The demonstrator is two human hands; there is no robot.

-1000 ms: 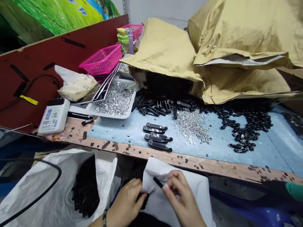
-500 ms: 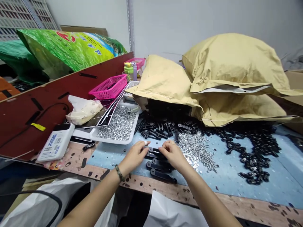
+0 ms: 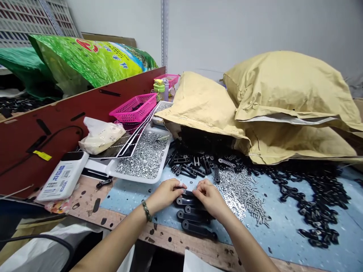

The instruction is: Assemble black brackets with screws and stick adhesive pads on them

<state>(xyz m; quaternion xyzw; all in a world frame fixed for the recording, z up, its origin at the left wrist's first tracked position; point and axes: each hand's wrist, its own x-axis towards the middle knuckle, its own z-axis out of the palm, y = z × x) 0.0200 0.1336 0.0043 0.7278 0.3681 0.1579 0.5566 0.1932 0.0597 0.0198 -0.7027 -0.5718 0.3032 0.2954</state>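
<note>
Several long black plastic parts (image 3: 195, 223) lie in a row near the front edge of the blue mat (image 3: 136, 192). My left hand (image 3: 166, 193) and my right hand (image 3: 208, 196) both rest on the top of that row, fingers curled and pinching the ends of the uppermost black part (image 3: 188, 194). A pile of small silver screws (image 3: 244, 192) lies just right of my right hand. Loose black parts (image 3: 195, 166) spill from an open tan sack (image 3: 204, 105) behind my hands.
A white tray of silver nuts (image 3: 143, 158) stands to the left, with pink baskets (image 3: 133, 109), a white box (image 3: 62, 177) and a red board (image 3: 56, 124) beyond. More black pieces (image 3: 314, 204) spread to the right. Tan sacks (image 3: 289, 102) fill the back.
My hands have come up from the white bag below the table edge onto the row of black parts. The view has tilted upward.
</note>
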